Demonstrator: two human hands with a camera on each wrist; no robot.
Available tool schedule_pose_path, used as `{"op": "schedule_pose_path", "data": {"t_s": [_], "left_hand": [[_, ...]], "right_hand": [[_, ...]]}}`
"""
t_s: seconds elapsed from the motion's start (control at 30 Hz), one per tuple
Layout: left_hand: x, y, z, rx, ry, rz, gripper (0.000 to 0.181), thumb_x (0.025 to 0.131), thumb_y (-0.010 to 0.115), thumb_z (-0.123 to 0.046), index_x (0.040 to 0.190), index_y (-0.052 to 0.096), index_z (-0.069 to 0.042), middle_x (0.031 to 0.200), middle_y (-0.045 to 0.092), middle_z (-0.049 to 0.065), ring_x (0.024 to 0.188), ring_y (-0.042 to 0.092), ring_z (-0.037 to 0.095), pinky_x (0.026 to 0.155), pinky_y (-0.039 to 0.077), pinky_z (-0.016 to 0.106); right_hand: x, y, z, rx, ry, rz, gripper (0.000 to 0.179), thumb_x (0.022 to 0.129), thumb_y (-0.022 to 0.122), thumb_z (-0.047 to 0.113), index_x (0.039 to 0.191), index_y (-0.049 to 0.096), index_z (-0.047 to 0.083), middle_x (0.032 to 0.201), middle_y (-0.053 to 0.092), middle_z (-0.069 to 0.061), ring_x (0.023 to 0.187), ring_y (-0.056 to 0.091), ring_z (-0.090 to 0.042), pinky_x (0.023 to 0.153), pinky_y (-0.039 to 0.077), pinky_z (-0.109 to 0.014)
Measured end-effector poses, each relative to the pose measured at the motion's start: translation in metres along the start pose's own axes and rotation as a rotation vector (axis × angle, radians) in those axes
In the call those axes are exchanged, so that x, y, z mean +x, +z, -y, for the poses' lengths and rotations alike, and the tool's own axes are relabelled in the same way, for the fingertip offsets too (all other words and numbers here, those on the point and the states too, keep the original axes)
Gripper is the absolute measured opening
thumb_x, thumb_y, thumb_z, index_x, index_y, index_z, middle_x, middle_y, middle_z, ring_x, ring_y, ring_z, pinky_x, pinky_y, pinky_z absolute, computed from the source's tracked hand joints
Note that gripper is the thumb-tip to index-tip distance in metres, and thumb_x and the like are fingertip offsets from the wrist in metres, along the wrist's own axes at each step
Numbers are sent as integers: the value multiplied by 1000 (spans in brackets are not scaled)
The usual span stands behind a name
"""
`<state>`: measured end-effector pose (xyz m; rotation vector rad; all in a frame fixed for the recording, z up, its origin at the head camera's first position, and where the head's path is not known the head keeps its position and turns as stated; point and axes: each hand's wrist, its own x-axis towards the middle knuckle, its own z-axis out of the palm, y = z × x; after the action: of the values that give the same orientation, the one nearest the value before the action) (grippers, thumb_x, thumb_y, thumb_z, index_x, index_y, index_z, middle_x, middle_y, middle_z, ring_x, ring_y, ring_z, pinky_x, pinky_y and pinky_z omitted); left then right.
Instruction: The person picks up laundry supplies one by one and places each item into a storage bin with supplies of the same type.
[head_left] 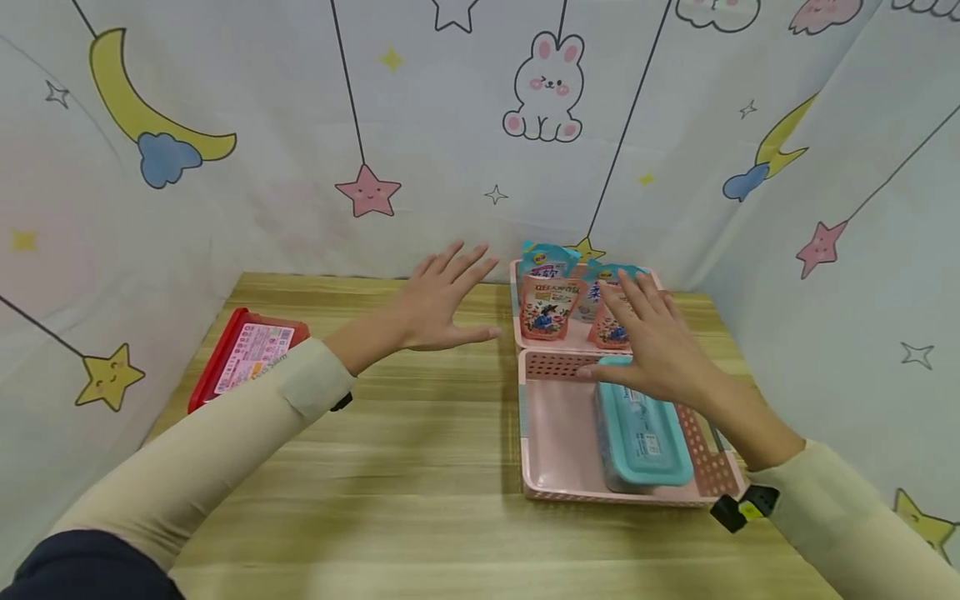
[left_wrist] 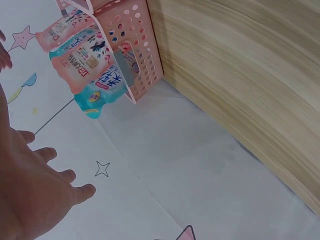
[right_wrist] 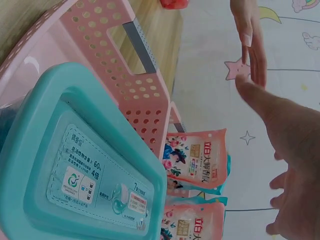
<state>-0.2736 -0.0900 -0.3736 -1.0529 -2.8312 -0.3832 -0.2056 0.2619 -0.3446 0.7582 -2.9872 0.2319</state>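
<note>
Both hands hover with fingers spread, holding nothing. My left hand (head_left: 438, 304) is above the table, left of the pink baskets; in the left wrist view it shows at the lower left. Over the near pink basket (head_left: 558, 450) hangs my right hand (head_left: 660, 346), partly hiding the pouches behind it. That basket holds a teal lidded box (head_left: 647, 433), which the right wrist view shows close up with a printed label. In the far pink basket (head_left: 517, 308) several orange and teal pouches stand upright, among them an orange pouch (head_left: 551, 308) and a teal pouch (head_left: 550, 258).
A red-lidded box (head_left: 247, 350) with a pink label lies at the table's left, partly behind the left sleeve. The wooden table (head_left: 420, 500) ends at a white cloth backdrop (head_left: 285, 200) with printed stars and a rabbit. Cloth also hangs at both sides.
</note>
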Motion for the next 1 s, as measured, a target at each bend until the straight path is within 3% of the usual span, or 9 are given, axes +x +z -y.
{"op": "schedule_pose_path", "data": {"t_s": [0.23,0.57,0.83,1.0], "left_hand": [[-4,0,16,14,-50,22,103,95,55,-77,172,9,-25,179,6,6,163,-4,34,127,9,65],[-12,-1,30,50,-115,45,103,95,49,-82,172,10,-25,179,5,7,163,-3,38,127,11,65],[-19,-5,41,121,-134,79,104,94,51,-81,172,13,-23,178,8,10,163,0,40,127,11,66],[-25,-7,49,96,-170,86,103,95,51,-80,172,15,-22,177,11,11,162,2,41,126,12,66]], "right_hand": [[14,12,-1,-28,-118,-77,118,87,76,68,172,14,14,176,10,-19,162,0,-41,128,-4,-62],[27,14,2,-13,-86,-30,116,89,77,62,172,11,14,177,7,-15,163,0,-39,122,8,-76],[38,19,10,47,-80,12,112,92,72,65,172,12,13,178,5,-14,163,-3,-36,124,7,-71],[49,26,17,101,-101,6,112,92,72,65,171,14,11,177,5,-14,163,-3,-35,124,8,-72]]}}
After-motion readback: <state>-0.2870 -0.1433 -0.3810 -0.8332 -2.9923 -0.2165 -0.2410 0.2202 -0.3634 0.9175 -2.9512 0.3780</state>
